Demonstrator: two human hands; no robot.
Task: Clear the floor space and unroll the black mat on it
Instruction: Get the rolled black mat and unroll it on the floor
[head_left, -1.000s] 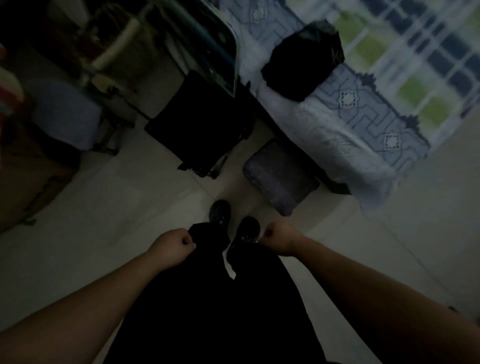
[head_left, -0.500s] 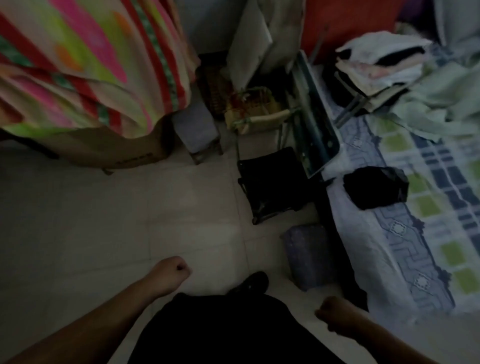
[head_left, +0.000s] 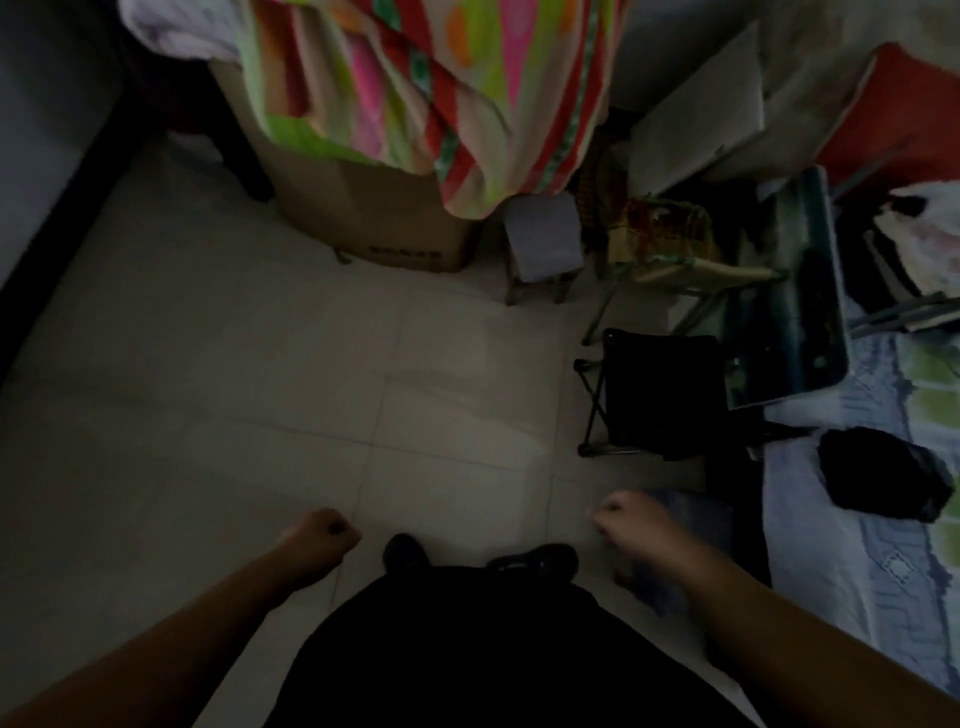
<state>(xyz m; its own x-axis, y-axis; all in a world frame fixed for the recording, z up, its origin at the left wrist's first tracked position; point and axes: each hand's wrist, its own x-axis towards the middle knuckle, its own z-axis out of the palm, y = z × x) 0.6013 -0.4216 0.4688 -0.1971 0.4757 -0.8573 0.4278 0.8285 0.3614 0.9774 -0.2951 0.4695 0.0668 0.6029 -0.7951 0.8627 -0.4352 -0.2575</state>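
I stand on a pale tiled floor (head_left: 260, 415) in a dim room and look down at my dark trousers and shoes. My left hand (head_left: 322, 535) is curled into a fist above the tiles and holds nothing. My right hand (head_left: 626, 519) is also curled and empty, hanging over a grey-purple cushion (head_left: 691, 525) that lies on the floor by the bed. A black folding stool (head_left: 660, 395) stands on the floor to the right. No rolled black mat is recognisable in the view.
A cardboard box (head_left: 374, 223) under a bright striped blanket (head_left: 415, 88) stands at the back. Beside it are a small grey stool (head_left: 543, 244) and a green-framed rack (head_left: 675, 260). The bed (head_left: 857, 545) with a black bundle (head_left: 883, 473) runs along the right.
My view swung left and up from the bed toward the open floor and the box. Both fists left my trousers and moved apart; the right hand rose over the cushion.
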